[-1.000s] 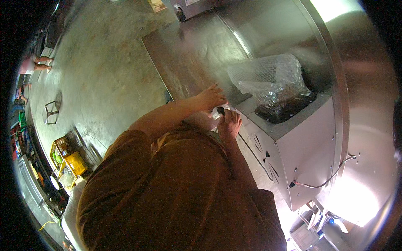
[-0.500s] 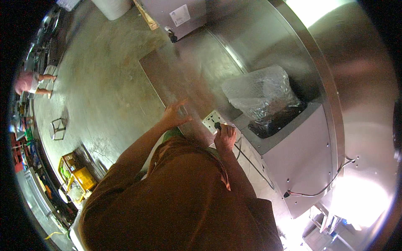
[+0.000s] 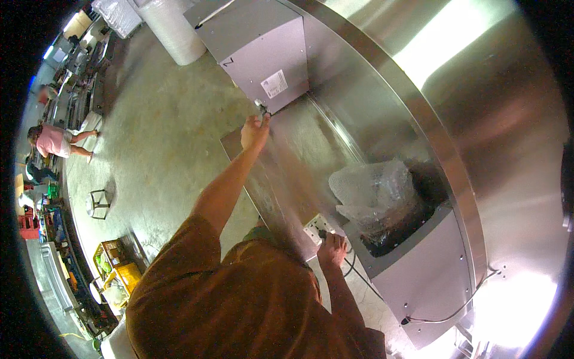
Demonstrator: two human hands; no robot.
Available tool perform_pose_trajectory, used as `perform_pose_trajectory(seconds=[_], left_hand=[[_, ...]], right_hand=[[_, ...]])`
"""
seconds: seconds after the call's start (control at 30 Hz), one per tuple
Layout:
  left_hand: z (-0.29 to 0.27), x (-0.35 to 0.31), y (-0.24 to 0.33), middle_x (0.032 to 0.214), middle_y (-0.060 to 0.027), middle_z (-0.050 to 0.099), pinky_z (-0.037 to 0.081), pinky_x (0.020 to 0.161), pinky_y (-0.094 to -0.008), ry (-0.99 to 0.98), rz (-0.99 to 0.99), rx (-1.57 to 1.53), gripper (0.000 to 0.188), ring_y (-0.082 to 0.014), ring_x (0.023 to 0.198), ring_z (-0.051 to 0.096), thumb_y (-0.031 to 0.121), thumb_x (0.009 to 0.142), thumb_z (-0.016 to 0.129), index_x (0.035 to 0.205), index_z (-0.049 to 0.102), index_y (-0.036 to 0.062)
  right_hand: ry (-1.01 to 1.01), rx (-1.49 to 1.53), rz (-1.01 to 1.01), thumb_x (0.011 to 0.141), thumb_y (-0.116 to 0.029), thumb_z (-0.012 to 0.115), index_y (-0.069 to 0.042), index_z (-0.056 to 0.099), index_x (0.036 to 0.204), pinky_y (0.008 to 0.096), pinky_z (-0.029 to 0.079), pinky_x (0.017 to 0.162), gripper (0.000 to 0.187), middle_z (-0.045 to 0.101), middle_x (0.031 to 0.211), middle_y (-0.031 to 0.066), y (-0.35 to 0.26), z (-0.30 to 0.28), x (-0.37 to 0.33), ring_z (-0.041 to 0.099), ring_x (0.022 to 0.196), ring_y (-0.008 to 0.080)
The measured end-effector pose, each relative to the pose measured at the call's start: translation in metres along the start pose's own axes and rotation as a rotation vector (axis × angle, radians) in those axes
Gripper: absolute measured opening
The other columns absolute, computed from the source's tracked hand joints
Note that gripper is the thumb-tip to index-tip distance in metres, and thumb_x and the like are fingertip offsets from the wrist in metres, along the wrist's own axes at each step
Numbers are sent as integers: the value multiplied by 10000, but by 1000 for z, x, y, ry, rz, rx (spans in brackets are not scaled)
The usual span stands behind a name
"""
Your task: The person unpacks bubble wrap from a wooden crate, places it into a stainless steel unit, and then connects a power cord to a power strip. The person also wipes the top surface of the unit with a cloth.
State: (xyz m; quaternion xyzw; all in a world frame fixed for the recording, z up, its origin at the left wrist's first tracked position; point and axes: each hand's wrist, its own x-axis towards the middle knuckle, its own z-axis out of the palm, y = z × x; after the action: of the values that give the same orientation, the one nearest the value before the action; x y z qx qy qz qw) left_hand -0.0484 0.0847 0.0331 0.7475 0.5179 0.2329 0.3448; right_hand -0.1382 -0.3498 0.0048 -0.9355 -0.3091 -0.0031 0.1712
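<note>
My left hand (image 3: 255, 133) is stretched far forward, its fingers closed around a small black fitting (image 3: 265, 112) at the lower corner of a grey metal box (image 3: 263, 60). Nearer to me, my right hand (image 3: 332, 251) grips a black plug (image 3: 323, 234) at the socket face of a white power strip (image 3: 311, 230). The strip lies on a brown metal surface (image 3: 272, 194) close to my body. A dark cable (image 3: 362, 276) trails from beside my right hand. Whether the plug sits fully in the socket is hidden by my fingers.
Bubble wrap (image 3: 376, 191) sits at a dark opening in a second grey box (image 3: 418, 263) on the right. A steel wall (image 3: 502, 149) curves along the right. Left on the floor are a stool (image 3: 98, 204) and yellow crates (image 3: 122, 272). A person (image 3: 54, 142) bends over farther off.
My left hand has gone from open above the brown surface, forward to the black fitting on the grey box. My right hand stays on the plug. The view has shifted.
</note>
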Motion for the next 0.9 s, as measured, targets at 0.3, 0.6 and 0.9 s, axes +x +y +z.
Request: perform_pose_trajectory(seconds=[0.3, 0.6, 0.9], left_hand=[[36, 18, 28, 817, -104, 714, 502, 725, -375, 56, -219, -612, 350, -233, 771, 669, 333, 939, 571, 826, 713, 34], [22, -64, 16, 753, -64, 696, 468, 637, -309, -141, -255, -773, 368, -147, 661, 599, 244, 970, 501, 771, 708, 14], [22, -13, 19, 749, -138, 697, 504, 623, -433, 21, -373, -569, 556, -309, 656, 653, 599, 843, 639, 873, 723, 50]], right_hand=[[-49, -12, 93, 785, -114, 621, -78, 624, 1035, 470, 444, 860, 252, 618, 984, 105, -5, -6, -2, 561, 1000, 317], [-92, -62, 35, 799, -150, 619, -87, 616, 1076, 495, 427, 908, 284, 616, 1034, 116, 1, -5, -2, 554, 1057, 333], [-535, -318, 56, 765, -211, 707, -36, 609, 1100, 496, 331, 1044, 391, 594, 1131, 161, 25, 24, -5, 512, 1143, 362]])
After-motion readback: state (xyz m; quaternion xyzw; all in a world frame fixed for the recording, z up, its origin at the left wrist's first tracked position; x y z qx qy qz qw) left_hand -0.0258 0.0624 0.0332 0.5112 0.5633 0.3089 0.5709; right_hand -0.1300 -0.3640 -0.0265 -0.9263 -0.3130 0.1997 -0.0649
